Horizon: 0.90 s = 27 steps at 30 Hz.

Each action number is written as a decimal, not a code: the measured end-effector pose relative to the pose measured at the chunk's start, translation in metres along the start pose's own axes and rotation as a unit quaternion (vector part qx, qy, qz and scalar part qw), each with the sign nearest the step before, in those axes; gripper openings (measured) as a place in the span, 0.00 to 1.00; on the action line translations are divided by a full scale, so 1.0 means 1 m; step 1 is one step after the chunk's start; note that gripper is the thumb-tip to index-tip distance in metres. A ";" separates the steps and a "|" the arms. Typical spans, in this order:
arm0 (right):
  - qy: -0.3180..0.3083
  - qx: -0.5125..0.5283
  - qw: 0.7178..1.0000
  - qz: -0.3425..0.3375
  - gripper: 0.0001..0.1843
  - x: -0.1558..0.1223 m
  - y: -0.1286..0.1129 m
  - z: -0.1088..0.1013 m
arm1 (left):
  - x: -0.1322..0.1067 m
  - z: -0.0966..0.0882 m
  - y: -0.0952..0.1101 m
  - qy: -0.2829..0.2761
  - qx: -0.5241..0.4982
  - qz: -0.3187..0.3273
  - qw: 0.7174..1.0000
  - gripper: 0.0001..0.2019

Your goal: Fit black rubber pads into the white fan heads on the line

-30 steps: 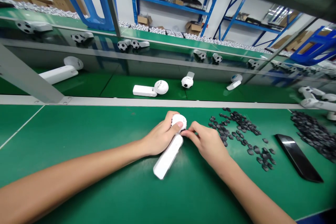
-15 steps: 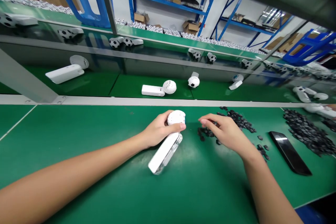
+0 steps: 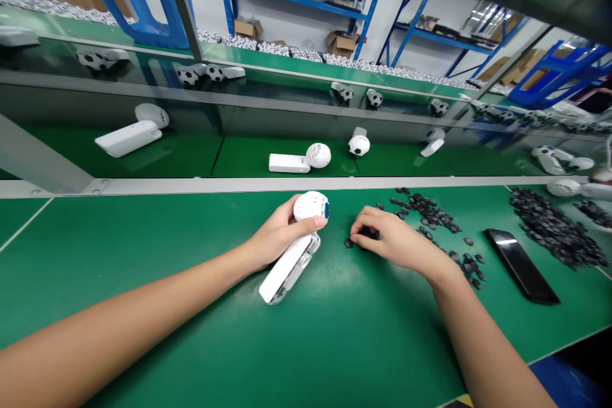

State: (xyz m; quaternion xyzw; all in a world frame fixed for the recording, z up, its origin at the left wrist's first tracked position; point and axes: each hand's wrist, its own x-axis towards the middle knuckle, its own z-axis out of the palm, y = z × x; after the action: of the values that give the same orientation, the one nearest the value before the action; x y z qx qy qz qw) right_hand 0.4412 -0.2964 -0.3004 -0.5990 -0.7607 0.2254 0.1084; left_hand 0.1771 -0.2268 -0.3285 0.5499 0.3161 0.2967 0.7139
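My left hand (image 3: 282, 233) is closed around the round head of a white handheld fan (image 3: 287, 271). The fan's handle slants down toward me, with its clear inner edge facing right. A teal patch shows on the right side of the head. Low over the green table, my right hand (image 3: 389, 236) has thumb and fingers pinched together. Beside its fingertips lies a small black piece (image 3: 348, 243), with more dark pieces partly hidden under the fingers. Whatever is between the fingertips is hidden. Behind that hand spreads a loose scatter of black pieces (image 3: 433, 209).
A black phone-like slab (image 3: 521, 266) lies on the right, near a larger heap of black pieces (image 3: 554, 229). Beyond the white rail (image 3: 239, 185), several white fans, including one fan (image 3: 289, 163), lie on a green strip. A grey post (image 3: 43, 156) stands at left.
My right hand has moved left and lower, and its fingers have come together at the black pieces. The fan in my left hand appears slightly further left as the view shifted.
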 end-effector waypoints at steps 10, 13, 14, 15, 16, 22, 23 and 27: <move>-0.006 0.006 1.000 -0.026 0.11 -0.002 -0.006 0.004 | 0.000 -0.001 0.000 -0.015 0.002 0.008 1.000 0.24; 0.029 -0.002 1.000 -0.006 0.16 0.000 0.000 0.005 | 0.000 -0.001 0.000 -0.026 0.003 0.005 1.000 0.24; 0.039 -0.004 0.999 0.002 0.16 0.001 0.002 0.005 | 0.000 -0.001 0.000 -0.032 0.003 0.005 0.999 0.24; 0.047 -0.005 0.999 0.007 0.16 0.001 0.004 0.005 | 0.000 0.000 0.000 -0.035 0.004 0.005 0.999 0.24; 0.054 -0.006 0.998 0.011 0.17 0.001 0.006 0.004 | 0.000 -0.001 0.000 -0.036 0.006 0.007 0.999 0.24; 0.044 -0.011 0.999 0.007 0.14 -0.001 0.003 0.000 | 0.001 -0.002 -0.003 -0.026 0.028 0.004 0.999 0.25; 0.037 -0.015 0.999 0.008 0.13 -0.001 0.001 0.001 | 0.001 -0.002 -0.003 -0.025 0.029 0.004 0.999 0.25; 0.064 -0.024 0.998 -0.002 0.11 0.003 -0.005 0.005 | 0.000 -0.001 -0.002 -0.029 0.005 -0.002 1.000 0.24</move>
State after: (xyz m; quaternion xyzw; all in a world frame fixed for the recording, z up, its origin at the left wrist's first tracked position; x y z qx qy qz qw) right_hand 0.4341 -0.2958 -0.3030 -0.6131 -0.7585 0.1681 0.1434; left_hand 0.1764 -0.2270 -0.3307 0.5611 0.2980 0.2773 0.7208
